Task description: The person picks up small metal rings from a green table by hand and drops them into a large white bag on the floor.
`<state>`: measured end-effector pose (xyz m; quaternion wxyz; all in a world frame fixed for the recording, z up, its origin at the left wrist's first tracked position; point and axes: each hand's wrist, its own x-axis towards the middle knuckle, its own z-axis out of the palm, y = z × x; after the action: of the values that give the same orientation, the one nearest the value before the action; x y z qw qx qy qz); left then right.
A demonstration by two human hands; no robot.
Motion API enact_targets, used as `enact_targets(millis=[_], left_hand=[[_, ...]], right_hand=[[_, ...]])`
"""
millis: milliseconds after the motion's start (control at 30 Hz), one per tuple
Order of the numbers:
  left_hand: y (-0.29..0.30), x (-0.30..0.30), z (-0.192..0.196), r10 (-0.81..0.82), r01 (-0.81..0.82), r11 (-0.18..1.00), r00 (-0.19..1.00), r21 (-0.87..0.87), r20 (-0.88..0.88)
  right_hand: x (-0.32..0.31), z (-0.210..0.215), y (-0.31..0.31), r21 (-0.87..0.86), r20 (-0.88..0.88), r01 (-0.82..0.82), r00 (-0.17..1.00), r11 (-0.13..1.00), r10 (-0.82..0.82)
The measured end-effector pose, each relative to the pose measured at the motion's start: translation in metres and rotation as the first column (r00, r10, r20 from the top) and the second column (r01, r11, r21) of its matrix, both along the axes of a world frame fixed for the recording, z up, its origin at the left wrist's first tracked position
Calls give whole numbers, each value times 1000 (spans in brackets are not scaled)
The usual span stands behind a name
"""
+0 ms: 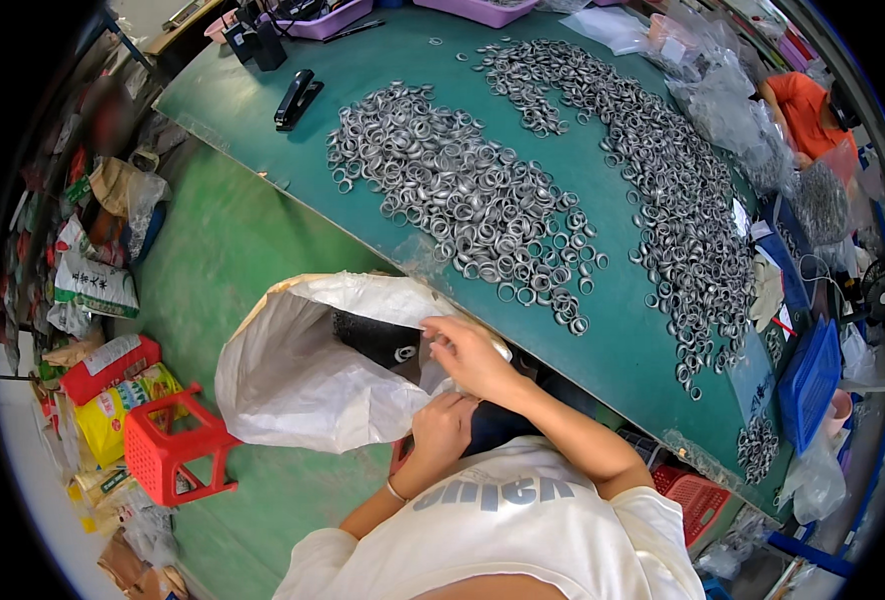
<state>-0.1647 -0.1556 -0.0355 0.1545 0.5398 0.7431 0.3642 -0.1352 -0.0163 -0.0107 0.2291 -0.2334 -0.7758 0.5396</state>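
A large white woven sack [308,385] hangs beside the table edge with its mouth wide. Its inside is dark toward the middle, where a small pale ring [404,353] shows. My left hand [441,432], a bracelet on its wrist, is closed on the near edge of the sack's mouth. Over the side of the mouth nearest the table, my right hand [471,358] has its fingers bent around the rim. On the green tabletop [603,360] lies a heap of grey metal rings [463,185], just beyond the sack; a longer band of rings [673,190] curves along farther right.
A black stapler [298,100] lies on the table's far left. Blue baskets [809,380] and plastic bags [728,125] line the right side, where a person in orange [809,112] is. A red stool [176,445] stands on the floor at left, near packed bags [113,370].
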Motion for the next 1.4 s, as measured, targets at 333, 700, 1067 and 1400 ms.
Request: enact_targets(millis=[333, 700, 1067, 1400], left_hand=[[1, 1, 1, -13, 13, 1000, 1000, 12, 4], [1, 1, 6, -13, 13, 1000, 1000, -4, -25], [1, 1, 5, -8, 8, 1000, 1000, 7, -20], [1, 1, 1, -18, 18, 1000, 999, 11, -42]], right_hand=[[98, 52, 77, 483, 83, 351, 894, 802, -441], [103, 30, 95, 425, -41, 499, 844, 755, -535], [91, 34, 99, 563, 5, 368, 894, 740, -448], [22, 14, -2, 123, -59, -5, 998, 992, 13]])
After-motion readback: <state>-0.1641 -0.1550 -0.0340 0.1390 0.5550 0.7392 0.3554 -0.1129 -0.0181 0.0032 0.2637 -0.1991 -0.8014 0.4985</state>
